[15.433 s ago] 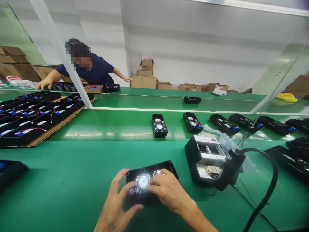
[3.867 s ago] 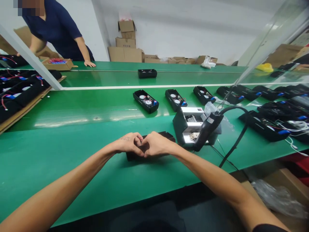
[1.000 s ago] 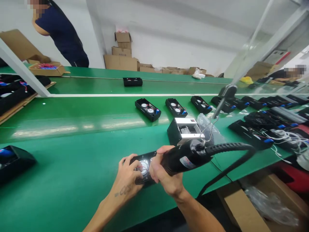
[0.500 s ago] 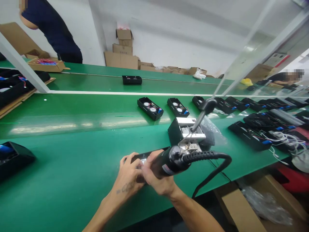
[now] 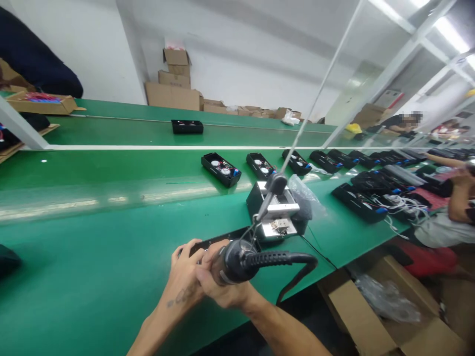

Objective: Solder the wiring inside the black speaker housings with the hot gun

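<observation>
A black electric screwdriver (image 5: 233, 262) hangs from a cord above the green bench, and my right hand (image 5: 224, 291) is wrapped round its body. Under both hands lies a black casing (image 5: 237, 235), mostly covered by them. My left hand (image 5: 187, 272) grips the casing's near left part, its fingers bent over the edge and touching my right hand. The screwdriver's tip is hidden. Just behind the casing stands a black and silver box-shaped device (image 5: 276, 210) with a metal fitting on its front.
Open black casings with round white parts (image 5: 221, 169) line the bench's far side. More casings and white cables (image 5: 403, 205) lie right, near a person's arm (image 5: 460, 195). A black hose curves beside my right forearm. Cardboard boxes (image 5: 358, 311) stand below the bench.
The view has turned to the right. The screwdriver and both hands now sit a little further left and lower in the picture, still at the casing. A person's arm has come into view at right.
</observation>
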